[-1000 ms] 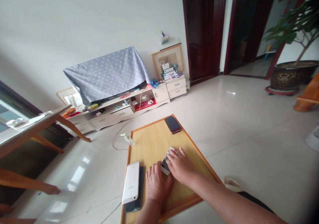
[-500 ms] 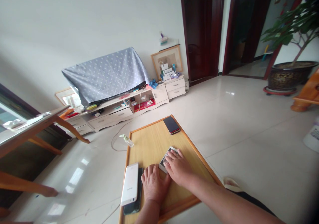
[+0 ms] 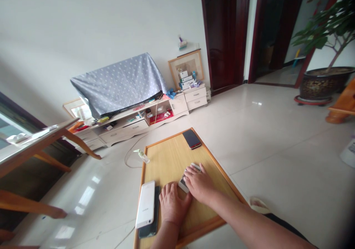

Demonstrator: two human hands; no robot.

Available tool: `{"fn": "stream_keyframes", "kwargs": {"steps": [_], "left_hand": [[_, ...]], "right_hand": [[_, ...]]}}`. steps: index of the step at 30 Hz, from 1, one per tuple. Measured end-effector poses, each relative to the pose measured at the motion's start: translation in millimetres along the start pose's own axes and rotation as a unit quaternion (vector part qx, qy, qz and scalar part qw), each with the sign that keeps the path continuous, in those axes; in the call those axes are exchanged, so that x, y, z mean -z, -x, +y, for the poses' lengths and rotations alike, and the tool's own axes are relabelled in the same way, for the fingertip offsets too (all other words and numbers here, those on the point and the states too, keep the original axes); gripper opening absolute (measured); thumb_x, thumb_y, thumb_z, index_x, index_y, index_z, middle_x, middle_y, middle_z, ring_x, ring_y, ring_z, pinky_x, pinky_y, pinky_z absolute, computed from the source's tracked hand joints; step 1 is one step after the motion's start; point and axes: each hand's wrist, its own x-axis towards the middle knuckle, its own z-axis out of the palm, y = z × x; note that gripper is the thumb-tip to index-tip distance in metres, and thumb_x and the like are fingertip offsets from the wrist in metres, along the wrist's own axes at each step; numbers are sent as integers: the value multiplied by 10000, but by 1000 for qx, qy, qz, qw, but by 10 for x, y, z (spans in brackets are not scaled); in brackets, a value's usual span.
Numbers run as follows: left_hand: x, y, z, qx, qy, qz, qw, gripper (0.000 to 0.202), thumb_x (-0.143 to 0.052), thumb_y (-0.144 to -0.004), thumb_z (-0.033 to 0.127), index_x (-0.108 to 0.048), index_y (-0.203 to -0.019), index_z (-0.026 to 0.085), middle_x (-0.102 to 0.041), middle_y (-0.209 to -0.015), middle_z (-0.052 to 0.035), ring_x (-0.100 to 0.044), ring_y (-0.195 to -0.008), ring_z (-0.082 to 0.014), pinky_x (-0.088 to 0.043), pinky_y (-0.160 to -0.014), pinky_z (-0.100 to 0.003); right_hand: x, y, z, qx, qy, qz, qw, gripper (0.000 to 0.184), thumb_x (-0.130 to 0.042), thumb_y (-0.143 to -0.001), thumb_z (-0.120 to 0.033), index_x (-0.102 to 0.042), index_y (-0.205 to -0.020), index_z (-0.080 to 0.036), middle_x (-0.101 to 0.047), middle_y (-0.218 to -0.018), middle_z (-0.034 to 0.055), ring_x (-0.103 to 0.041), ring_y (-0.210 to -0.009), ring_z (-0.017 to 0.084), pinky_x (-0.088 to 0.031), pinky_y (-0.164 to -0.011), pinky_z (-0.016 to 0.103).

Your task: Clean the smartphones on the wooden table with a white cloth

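My right hand (image 3: 200, 184) lies over a small silver phone (image 3: 183, 184) on the low wooden table (image 3: 166, 160), fingers stretched across it. My left hand (image 3: 172, 204) rests flat beside it, its thumb touching the phone's near end. To the left, a white phone (image 3: 145, 204) is stacked on a dark phone (image 3: 153, 227) at the table's left edge. A dark phone with a red rim (image 3: 191, 138) lies at the far corner.
A small clear bottle (image 3: 142, 155) and a cable lie on the tiled floor by the table's far left corner. A TV stand (image 3: 133, 123) with a cloth-covered screen stands against the wall. A wooden table (image 3: 36, 145) is at left, a potted plant (image 3: 324, 82) at right.
My right hand has slid a little over the silver phone, covering more of it. My left hand has stayed put.
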Motion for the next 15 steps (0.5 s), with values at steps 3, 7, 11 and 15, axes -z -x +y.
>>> {"fn": "stream_keyframes", "kwargs": {"steps": [3,7,11,15], "left_hand": [[-4,-10,-3,6,6,-3,1000,422,-604,-846,508,-605,-1169,237,-623,-1229,-94,-519,-1198,-288,-343,-1045,-416],[-6,-26,-15,11,19,-22,1000,337,-520,-889,303,-606,-1214,283,-616,-1285,-60,-509,-1230,-257,-330,-1055,-409],[25,-20,14,10,15,-26,999,332,-538,-887,335,-619,-1205,280,-623,-1283,-62,-516,-1226,-258,-334,-1057,-404],[42,-6,37,8,1,-17,1000,480,-640,-816,537,-617,-1200,250,-621,-1279,-87,-516,-1221,-290,-346,-1052,-420]], "right_hand": [[-66,30,-20,13,7,-5,1000,422,-326,-1061,-357,-648,-1299,-225,-578,-1456,86,-421,-1423,249,-102,-1239,513],[-156,152,-120,69,-3,-33,997,454,-306,-1067,-371,-580,-1395,-219,-540,-1497,83,-404,-1439,238,-98,-1246,500],[-126,133,-83,67,3,-32,997,458,-291,-1069,-376,-581,-1394,-232,-546,-1492,77,-418,-1429,235,-87,-1244,519],[-34,-3,54,-9,32,-3,999,460,-293,-1061,-349,-604,-1367,-201,-546,-1486,107,-412,-1432,258,-83,-1240,538]]}}
